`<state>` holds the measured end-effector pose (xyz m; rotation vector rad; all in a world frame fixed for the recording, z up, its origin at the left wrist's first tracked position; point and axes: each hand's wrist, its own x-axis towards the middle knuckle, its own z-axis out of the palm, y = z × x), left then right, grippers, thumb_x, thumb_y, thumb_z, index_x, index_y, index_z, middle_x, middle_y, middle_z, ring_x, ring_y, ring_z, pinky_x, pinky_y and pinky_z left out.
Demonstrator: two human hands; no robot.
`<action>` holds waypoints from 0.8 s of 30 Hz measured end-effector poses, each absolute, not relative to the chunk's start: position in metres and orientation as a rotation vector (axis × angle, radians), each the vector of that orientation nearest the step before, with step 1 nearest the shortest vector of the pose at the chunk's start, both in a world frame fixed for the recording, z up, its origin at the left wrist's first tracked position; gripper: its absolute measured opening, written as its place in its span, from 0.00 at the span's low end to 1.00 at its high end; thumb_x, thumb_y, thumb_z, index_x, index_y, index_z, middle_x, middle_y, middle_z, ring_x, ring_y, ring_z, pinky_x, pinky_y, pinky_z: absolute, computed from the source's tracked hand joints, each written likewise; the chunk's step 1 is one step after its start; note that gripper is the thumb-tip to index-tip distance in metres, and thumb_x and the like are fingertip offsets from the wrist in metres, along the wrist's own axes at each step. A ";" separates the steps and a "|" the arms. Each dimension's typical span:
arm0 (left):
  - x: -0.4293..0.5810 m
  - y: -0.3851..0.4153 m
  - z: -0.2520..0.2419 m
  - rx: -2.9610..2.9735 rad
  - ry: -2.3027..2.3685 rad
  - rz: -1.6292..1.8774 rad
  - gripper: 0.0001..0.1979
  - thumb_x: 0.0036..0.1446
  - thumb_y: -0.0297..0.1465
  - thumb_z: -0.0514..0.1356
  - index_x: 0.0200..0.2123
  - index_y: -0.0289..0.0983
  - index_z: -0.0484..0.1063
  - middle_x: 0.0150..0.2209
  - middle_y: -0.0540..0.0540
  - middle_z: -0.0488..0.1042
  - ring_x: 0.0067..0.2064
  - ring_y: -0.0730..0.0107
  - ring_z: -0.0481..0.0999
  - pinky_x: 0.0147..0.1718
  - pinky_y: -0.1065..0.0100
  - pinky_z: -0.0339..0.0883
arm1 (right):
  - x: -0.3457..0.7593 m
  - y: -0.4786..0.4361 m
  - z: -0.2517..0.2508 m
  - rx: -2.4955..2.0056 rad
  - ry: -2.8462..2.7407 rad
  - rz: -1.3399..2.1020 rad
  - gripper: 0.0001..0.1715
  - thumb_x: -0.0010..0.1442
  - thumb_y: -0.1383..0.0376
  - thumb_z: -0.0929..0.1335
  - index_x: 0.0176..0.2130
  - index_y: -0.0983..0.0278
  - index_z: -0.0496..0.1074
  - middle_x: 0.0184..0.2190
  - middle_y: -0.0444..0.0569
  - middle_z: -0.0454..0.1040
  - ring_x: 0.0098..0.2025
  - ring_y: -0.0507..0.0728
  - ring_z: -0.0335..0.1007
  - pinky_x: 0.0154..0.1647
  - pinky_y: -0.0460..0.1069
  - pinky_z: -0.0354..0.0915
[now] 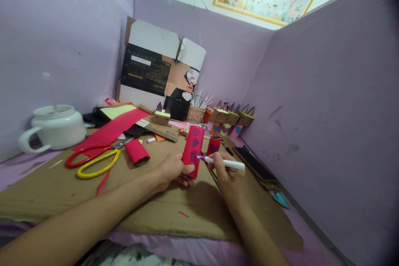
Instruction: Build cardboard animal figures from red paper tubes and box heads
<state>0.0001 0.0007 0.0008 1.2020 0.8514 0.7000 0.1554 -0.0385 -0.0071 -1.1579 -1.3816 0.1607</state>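
Observation:
My left hand (175,170) grips the lower end of a red paper-covered tube (195,143), held tilted above the cardboard. A column of purple spots runs down its face. My right hand (229,178) is closed around a white marker (230,163), its purple tip touching or almost touching the tube near the lowest spot. Just behind the right hand stands a shorter red tube (214,143) with purple marks. Another short red tube (137,152) lies on its side to the left, beside scissors (99,162) with one red and one yellow handle.
A cardboard sheet (174,220) covers the table. At left stands a white mug (57,126); red paper (115,129) lies behind the scissors. A phone (255,162) rests at right. Cardboard figures with pointed ears (232,117) and a basket of sticks (196,114) stand at the back.

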 end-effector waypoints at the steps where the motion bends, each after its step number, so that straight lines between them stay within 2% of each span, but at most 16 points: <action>1: 0.000 0.001 0.001 1.203 0.854 0.700 0.16 0.39 0.34 0.65 0.30 0.33 0.65 0.21 0.48 0.73 0.19 0.74 0.72 0.17 0.75 0.61 | 0.156 -0.038 -0.008 -1.165 -1.387 0.166 0.15 0.59 0.58 0.64 0.27 0.64 0.73 0.17 0.43 0.71 0.19 0.51 0.67 0.20 0.44 0.61; 12: 0.001 0.001 0.003 1.199 0.874 0.690 0.13 0.41 0.32 0.63 0.29 0.33 0.65 0.21 0.48 0.73 0.18 0.75 0.71 0.18 0.75 0.61 | 0.154 -0.041 -0.005 -1.164 -1.421 0.197 0.17 0.59 0.58 0.64 0.24 0.65 0.71 0.15 0.42 0.69 0.17 0.50 0.65 0.19 0.44 0.59; 24: 0.000 0.003 -0.001 1.191 0.853 0.701 0.17 0.38 0.36 0.67 0.28 0.33 0.65 0.21 0.47 0.73 0.19 0.74 0.72 0.18 0.75 0.61 | 0.154 -0.040 -0.004 -1.140 -1.331 0.146 0.16 0.59 0.58 0.63 0.26 0.65 0.72 0.17 0.43 0.70 0.19 0.51 0.65 0.19 0.45 0.59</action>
